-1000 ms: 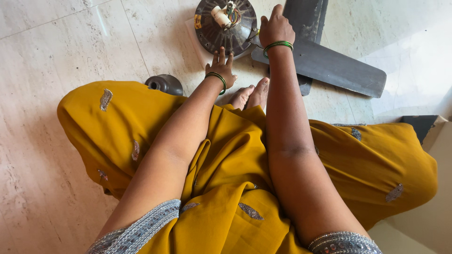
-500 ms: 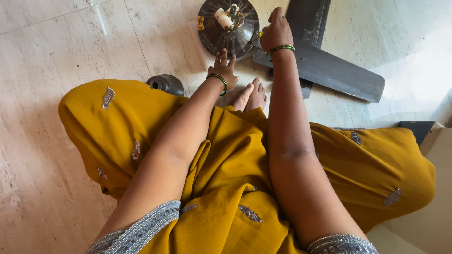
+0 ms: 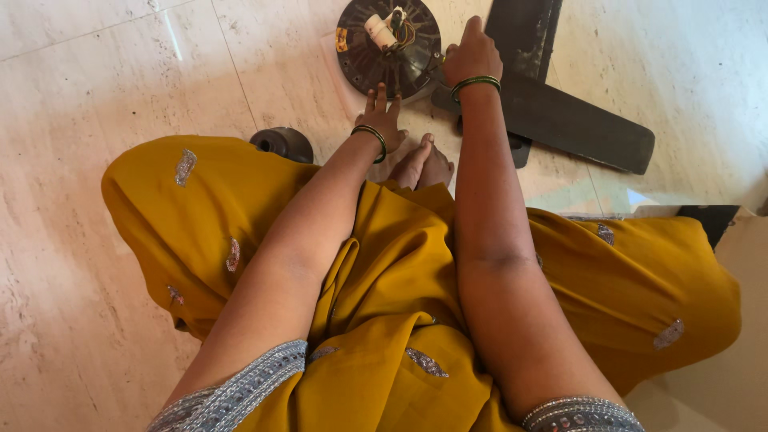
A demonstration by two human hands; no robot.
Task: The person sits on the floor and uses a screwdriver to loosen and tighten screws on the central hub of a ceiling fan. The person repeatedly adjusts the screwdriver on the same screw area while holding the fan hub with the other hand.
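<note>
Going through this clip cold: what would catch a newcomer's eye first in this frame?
First the mustard-yellow garment filling the lower frame, spread over the pale marble floor. Next, at top centre, the dark round fan motor with wires showing on its upper face, and dark fan blades lying to its right. The left hand reaches to the motor's near edge, and the right hand rests at its right side; each wrist wears a green bangle.

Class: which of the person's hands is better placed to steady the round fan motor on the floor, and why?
Probably the left hand: its fingertips already reach the rim of the fan motor, while the right hand sits beside it, over the fan blade.
</note>
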